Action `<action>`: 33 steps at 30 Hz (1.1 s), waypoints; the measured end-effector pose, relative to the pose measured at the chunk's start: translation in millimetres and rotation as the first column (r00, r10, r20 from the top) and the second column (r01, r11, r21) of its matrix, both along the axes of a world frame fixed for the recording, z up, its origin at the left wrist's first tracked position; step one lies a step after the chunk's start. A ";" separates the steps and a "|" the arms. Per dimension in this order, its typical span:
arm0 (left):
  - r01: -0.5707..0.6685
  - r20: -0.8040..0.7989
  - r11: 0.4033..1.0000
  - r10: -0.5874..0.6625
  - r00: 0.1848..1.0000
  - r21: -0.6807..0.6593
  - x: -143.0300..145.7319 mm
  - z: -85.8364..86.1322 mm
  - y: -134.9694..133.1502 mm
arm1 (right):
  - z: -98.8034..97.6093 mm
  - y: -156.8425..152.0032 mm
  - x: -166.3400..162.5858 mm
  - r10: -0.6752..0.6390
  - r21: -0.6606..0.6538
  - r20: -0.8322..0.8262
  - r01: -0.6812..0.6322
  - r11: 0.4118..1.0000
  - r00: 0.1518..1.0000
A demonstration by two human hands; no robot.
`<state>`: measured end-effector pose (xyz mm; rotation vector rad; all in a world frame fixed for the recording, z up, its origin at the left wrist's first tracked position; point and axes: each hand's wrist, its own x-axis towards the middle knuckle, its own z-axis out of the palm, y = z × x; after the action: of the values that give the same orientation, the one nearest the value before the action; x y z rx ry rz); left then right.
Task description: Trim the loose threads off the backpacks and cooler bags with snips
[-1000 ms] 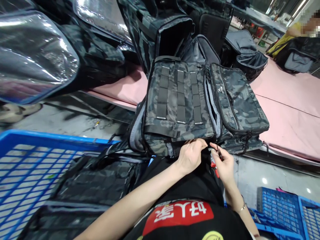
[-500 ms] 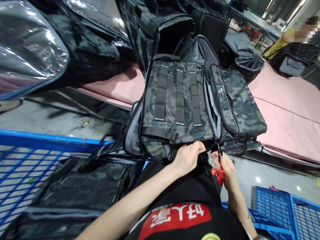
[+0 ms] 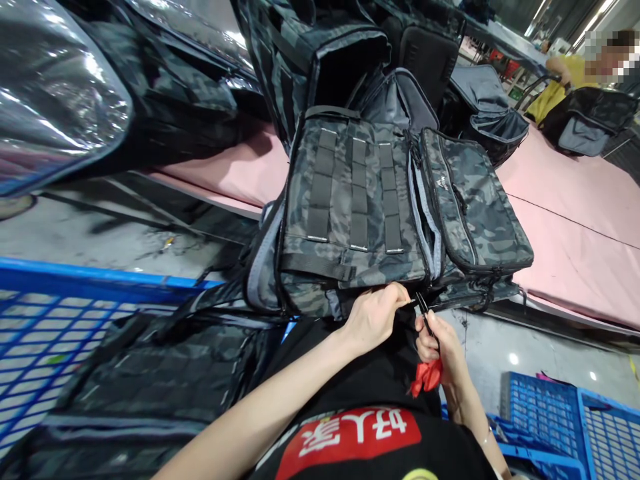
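A dark camouflage backpack (image 3: 335, 193) lies in front of me, its side pocket (image 3: 480, 200) folded out to the right. At its near edge my left hand (image 3: 375, 310) is closed in a pinch; a small pale bit shows at the fingertips, too small to name. Just to the right, my right hand (image 3: 435, 340) grips small dark thread snips (image 3: 423, 305) with a red cloth strip (image 3: 427, 378) hanging from them. Their tips point toward the left fingertips, close to the bag's lower edge.
The pink-covered table (image 3: 575, 213) bears more camouflage bags (image 3: 330, 47). A silver-lined bag (image 3: 55, 100) stands at left. Below it, a blue crate (image 3: 45, 280) holds bags; another blue crate (image 3: 545, 407) sits at right. A person in yellow (image 3: 575, 73) is beyond the table.
My right hand has moved left and slightly down, bringing the snips' tips closer to my left fingertips. My left hand stays at the bag's edge.
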<state>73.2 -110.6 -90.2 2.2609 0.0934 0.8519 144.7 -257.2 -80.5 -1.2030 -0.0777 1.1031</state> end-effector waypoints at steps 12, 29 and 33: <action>-0.010 0.021 1.000 0.009 1.000 0.021 0.5 -0.9 -0.9 | -12.2 10.4 5.6 -0.082 -0.013 0.105 0.083 0.996 0.991; 0.108 -0.174 0.992 -0.117 0.978 -0.059 -93.1 11.9 14.9 | -9.2 -0.9 -2.0 0.043 0.093 0.274 -0.071 0.993 0.961; -0.345 -0.153 0.915 0.318 0.936 -0.211 -111.5 8.1 20.2 | -5.8 9.0 -7.9 0.112 0.066 0.377 -0.148 0.987 0.919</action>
<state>-38.3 -90.4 -82.1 2.0967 0.6175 0.8313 136.9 -248.1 -86.3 -1.3242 -0.5044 0.9605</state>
